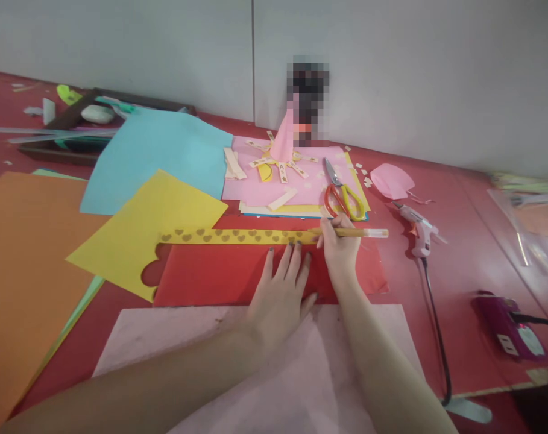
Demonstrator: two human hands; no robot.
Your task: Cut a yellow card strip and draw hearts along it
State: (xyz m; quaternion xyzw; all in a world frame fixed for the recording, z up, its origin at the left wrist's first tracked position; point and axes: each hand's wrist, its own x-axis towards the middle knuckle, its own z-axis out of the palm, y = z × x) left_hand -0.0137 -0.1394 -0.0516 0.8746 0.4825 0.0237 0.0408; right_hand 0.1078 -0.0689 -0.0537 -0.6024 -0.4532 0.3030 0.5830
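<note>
A long yellow paper strip (217,236) with a row of brown hearts lies across red paper (210,274). My left hand (278,289) rests flat on the red paper, fingers spread, with fingertips touching the strip's lower edge. Gripped in my right hand (341,247) is a gold-brown pen (352,232) with a clear end. Its tip meets the strip near the right end, where hearts continue. Just beyond that hand are scissors (345,196) with one red and one yellow handle, lying on stacked paper.
Behind stands a pink paper cone (283,140) with patterned strips around its base. A glue gun (419,232) and a purple power socket box (511,328) lie at right, joined by cord. Blue (165,150), yellow (165,211) and orange sheets (34,265) spread left, near a dark tray (61,150).
</note>
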